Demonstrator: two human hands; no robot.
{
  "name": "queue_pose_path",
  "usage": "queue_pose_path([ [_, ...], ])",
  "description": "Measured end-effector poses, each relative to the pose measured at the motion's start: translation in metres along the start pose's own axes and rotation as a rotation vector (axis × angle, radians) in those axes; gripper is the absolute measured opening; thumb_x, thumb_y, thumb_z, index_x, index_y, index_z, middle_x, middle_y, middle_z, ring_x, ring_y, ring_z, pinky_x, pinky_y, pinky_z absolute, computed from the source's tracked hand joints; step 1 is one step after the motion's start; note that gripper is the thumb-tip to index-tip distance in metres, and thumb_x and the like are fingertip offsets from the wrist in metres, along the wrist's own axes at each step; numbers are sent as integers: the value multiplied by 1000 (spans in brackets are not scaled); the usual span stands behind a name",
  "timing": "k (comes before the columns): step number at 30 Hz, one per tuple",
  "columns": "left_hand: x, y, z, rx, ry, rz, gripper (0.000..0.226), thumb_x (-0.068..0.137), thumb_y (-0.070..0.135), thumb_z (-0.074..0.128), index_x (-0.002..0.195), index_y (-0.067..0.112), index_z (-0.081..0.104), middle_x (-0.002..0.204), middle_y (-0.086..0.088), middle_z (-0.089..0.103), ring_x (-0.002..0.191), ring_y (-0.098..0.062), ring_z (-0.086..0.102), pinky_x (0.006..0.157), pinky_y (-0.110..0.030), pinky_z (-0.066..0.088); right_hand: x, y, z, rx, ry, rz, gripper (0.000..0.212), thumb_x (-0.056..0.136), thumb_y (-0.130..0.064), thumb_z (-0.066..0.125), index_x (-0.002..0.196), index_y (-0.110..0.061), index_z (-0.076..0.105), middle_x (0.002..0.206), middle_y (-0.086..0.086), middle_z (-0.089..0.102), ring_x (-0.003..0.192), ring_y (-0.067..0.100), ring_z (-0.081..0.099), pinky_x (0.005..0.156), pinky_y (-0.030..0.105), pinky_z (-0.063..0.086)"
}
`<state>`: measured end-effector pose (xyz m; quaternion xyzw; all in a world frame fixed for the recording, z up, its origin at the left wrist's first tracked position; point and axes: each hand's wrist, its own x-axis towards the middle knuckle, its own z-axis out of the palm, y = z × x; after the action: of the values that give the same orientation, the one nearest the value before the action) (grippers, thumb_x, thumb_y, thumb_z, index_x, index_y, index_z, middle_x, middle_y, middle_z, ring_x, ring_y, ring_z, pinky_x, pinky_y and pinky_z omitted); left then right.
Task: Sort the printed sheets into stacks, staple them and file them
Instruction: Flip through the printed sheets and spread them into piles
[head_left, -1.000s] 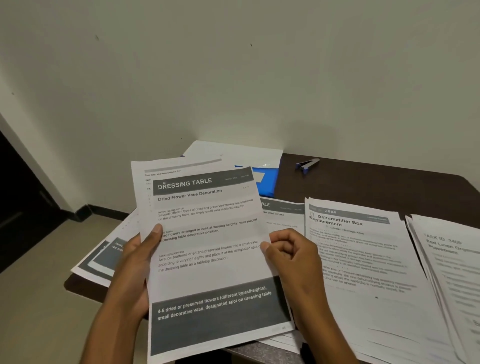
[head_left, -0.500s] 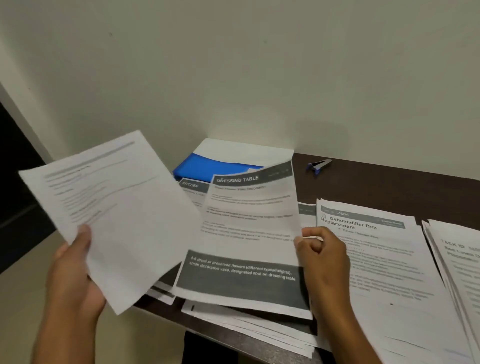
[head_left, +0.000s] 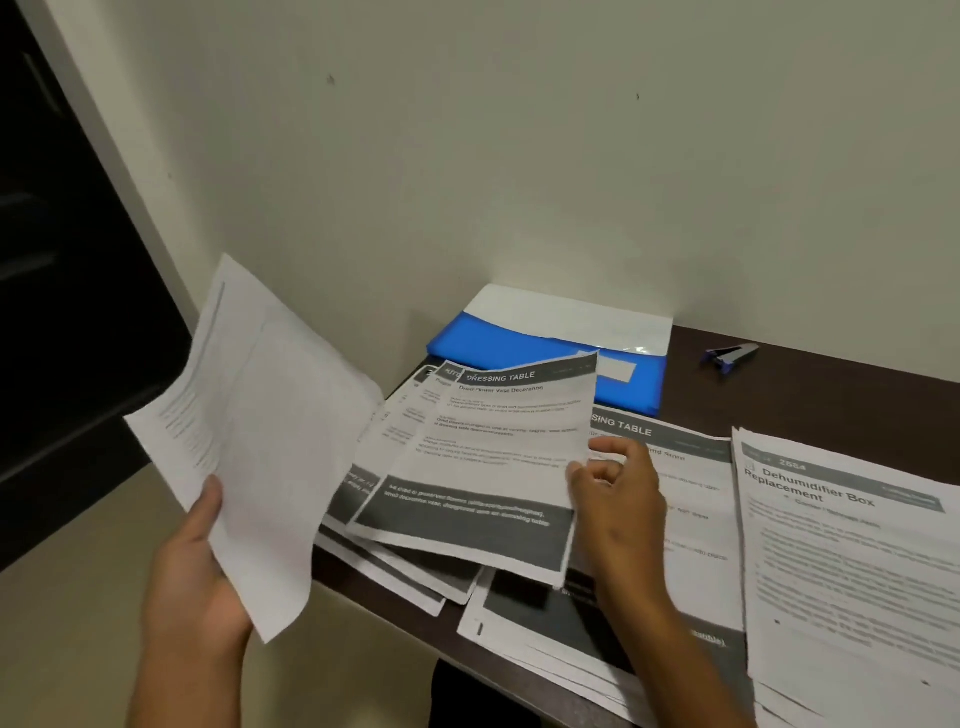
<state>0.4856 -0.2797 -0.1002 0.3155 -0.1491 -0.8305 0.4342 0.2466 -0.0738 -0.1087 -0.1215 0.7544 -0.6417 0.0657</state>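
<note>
At a dark wooden table (head_left: 810, 395) set against a pale wall, I sort printed sheets. My left hand (head_left: 200, 566) grips a plain-looking sheet (head_left: 260, 441) by its lower edge, thumb on top, and holds it tilted up off the table's left end, over the floor. My right hand (head_left: 618, 493) pinches the right edge of a "DRESSING TABLE" sheet (head_left: 498, 457) between thumb and curled fingers; that sheet lies partly raised over a loose fan of pages (head_left: 395, 551) at the table's front left corner. Under my right wrist lies another "DRESSING TABLE" stack (head_left: 691, 519), and just right of it a stack headed "Dehumidifier Box Replacement" (head_left: 852, 561). Behind the sheets, against the wall, lies a blue folder (head_left: 524, 353) with a white flap. A small stapler (head_left: 730, 356) (blue and grey) sits well apart from both hands, farther right along the wall.
</note>
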Motion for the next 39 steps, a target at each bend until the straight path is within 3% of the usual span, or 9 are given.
queue_pose_path([
  [1,-2,-3,3,56,-43,-5,36,102,41,60,135,29,67,123,2,76,97,-18,79,72,-39,66,-2,-3,8,1,-35,-9,23,101,-16,68,117,-27,54,97,-7,71,83,6,72,65,15,57],
  [3,-5,-12,8,206,-100,30,31,103,38,57,131,29,69,118,0,78,90,-22,79,76,-46,65,-7,-6,20,-30,-94,-34,26,99,-16,70,116,-25,53,97,-9,70,76,-2,70,56,9,51],
  [7,-7,-22,14,403,-203,40,34,106,35,53,134,24,69,126,-5,75,108,-28,74,96,-50,57,-12,-6,26,-231,-146,-121,21,96,-31,74,114,-26,65,104,-15,69,85,-1,65,75,20,56],
  [11,-10,-33,27,521,-251,18,36,106,34,54,135,21,69,129,-8,74,121,-35,68,105,-51,50,-11,-6,4,-235,-77,-190,10,97,-33,71,106,-30,70,102,-23,66,84,-2,66,73,14,50],
  [15,-14,-49,40,589,-289,-8,35,105,35,56,134,22,68,128,-7,74,117,-34,71,95,-46,57,-6,-7,-19,-73,-125,-124,18,101,-39,61,104,-26,73,98,-13,76,87,-1,72,67,17,60],
  [19,-24,-63,55,618,-314,-47,34,105,33,55,135,24,66,126,-7,75,114,-33,73,96,-49,56,-6,-10,-37,-41,-157,-106,36,93,-54,54,107,-29,74,96,-19,76,92,-3,70,79,23,60],
  [24,-35,-79,66,665,-346,-74,31,104,33,57,132,27,67,123,-7,76,111,-34,74,100,-57,54,-5,-10,-53,-30,-146,-130,12,96,-38,70,103,-29,74,89,-20,74,91,-5,66,79,23,53],
  [29,-44,-93,76,710,-352,-102,37,103,36,58,138,29,62,127,-8,75,113,-38,73,97,-61,56,-6,-5,-66,9,-144,-121,9,95,-27,74,104,-25,75,93,-11,79,89,8,75,81,28,61],
  [39,-57,-118,97,831,-327,-88,32,99,34,64,131,28,66,120,-9,77,107,-40,74,99,-67,53,-15,-2,-102,-10,-108,-63,9,95,-18,75,100,-25,75,90,-12,80,83,10,76,78,28,64],
])
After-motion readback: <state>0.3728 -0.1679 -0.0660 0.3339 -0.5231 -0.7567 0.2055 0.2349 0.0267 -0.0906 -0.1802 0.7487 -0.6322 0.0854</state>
